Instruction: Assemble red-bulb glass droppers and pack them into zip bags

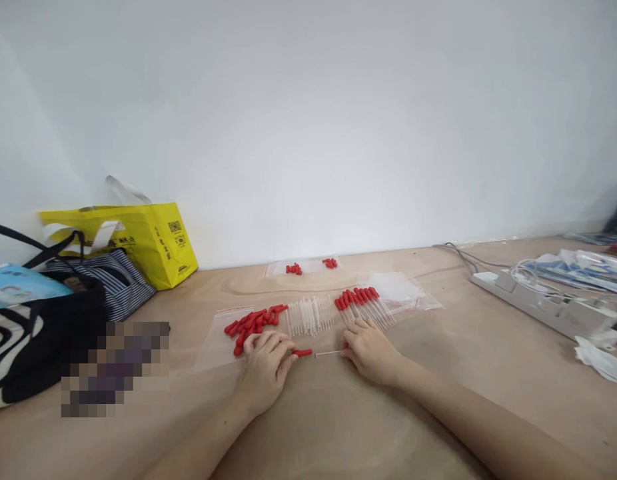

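Note:
My left hand (266, 363) is closed on a red rubber dropper bulb (303, 353), whose end sticks out past the fingertips. Opposite it, my right hand (371, 350) pinches a thin clear dropper tube (327, 353) that points left at the bulb, a small gap apart. Beyond the left hand lies a pile of loose red bulbs (251, 325) on a clear plastic bag (213, 343). Several bare tubes (310, 315) lie side by side in the middle. Past my right hand is a row of droppers with red bulbs fitted (357, 300).
More small red bulbs (294, 269) lie on a bag near the wall, and flat clear bags (396, 290) lie at right. A power strip (533, 303) with cables and crumpled tissue (601, 360) are further right. A yellow bag (158, 243) and a black bag (43, 340) stand at left.

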Available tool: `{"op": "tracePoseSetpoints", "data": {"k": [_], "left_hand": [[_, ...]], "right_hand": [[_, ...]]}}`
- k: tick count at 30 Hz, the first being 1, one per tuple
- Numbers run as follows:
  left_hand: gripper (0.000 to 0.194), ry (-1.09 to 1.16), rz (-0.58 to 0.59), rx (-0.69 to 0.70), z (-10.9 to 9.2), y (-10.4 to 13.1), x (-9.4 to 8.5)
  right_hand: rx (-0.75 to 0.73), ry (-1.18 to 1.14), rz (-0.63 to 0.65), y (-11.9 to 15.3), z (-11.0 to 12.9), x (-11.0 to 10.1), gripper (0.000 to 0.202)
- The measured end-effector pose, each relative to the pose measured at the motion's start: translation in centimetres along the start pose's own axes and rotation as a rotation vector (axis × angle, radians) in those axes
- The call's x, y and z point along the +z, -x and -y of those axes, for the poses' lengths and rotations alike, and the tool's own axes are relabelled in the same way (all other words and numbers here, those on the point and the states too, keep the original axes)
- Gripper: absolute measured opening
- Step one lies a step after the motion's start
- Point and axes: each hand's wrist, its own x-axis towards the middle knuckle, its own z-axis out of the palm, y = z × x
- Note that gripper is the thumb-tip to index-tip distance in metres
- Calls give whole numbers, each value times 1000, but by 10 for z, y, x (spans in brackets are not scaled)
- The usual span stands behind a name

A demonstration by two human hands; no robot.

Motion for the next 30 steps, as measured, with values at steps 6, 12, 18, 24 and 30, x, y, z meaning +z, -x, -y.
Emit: {"op": "tracePoseSetpoints", "data": {"k": [6, 12, 18, 24, 30], "left_hand": [[21, 47, 48, -19, -5, 0, 1], [14, 50, 50, -11, -14, -9, 7], [13, 99, 44, -42, -15, -10, 8], [13, 122, 62, -63, -12, -10, 9], [15, 124, 47, -84, -13, -10, 9]], "right_hand": [[-3, -232, -57, 0, -4, 2, 14], [22, -341, -88, -4, -3, 16, 7], [150, -336, -201, -4, -1, 27, 11], [77, -431, -249, -3, 4, 26, 11], [60, -424, -217, 0, 8, 19, 13]]}}
